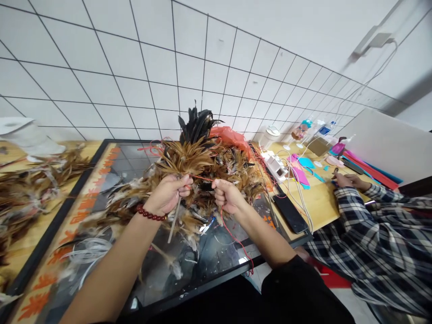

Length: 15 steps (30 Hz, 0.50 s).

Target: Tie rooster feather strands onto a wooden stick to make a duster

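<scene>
My left hand point(172, 193) is closed around a thin stick point(174, 220) whose lower end points down toward me. Black and brown feathers point(192, 150) fan out just above that fist, seemingly bundled on the stick. A red string point(201, 178) runs taut from the bundle to my right hand point(229, 196), closed on it. The string's loose tail point(232, 236) hangs from my right fist over the table's front edge. Behind and below both hands lies a heap of loose brown feathers point(239, 166).
A glass-topped board point(126, 164) with a black frame bears the feathers. Left are more feathers point(37, 184) and a white roll point(30, 139); white ties point(89, 252) lie near. Right are a phone point(290, 213), a power strip point(275, 165), cables and a co-worker in a plaid sleeve point(353, 207).
</scene>
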Motion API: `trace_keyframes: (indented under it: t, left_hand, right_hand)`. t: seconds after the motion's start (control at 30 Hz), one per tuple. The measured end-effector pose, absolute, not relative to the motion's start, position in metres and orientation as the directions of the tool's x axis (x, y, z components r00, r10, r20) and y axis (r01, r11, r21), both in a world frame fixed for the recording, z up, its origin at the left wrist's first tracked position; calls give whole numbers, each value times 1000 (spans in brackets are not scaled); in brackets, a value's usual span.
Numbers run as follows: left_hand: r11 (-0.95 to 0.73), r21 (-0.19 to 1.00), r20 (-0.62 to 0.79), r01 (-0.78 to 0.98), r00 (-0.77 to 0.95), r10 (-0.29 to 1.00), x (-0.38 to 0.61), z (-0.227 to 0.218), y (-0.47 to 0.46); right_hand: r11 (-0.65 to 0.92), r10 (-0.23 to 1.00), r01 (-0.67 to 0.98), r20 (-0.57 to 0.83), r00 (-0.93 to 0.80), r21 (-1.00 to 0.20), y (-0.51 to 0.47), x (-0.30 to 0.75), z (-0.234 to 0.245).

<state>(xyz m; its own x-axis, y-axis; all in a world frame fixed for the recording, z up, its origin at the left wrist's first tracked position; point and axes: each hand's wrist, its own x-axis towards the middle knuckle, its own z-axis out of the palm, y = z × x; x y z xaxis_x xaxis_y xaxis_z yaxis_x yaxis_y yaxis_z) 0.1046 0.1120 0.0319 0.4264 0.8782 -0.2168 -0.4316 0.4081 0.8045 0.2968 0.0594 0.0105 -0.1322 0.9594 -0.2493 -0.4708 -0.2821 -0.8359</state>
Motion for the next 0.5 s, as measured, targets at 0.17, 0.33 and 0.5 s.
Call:
trace_keyframes:
  t: [0.17, 0.33, 0.5]
  left_hand:
    - [315, 821, -233, -476, 225, 946, 115, 28, 113]
    - [485, 719, -268, -498, 444, 855, 103, 38, 113]
    - [376, 786, -183, -491, 396, 900, 95, 37, 114]
  right_hand:
    - [-304, 953, -442, -269, -140, -844, 57, 286, -2]
    - [-230, 973, -366, -218, -73, -902, 56, 285, -11]
    - [83, 990, 212, 57, -127, -974, 63, 329, 0]
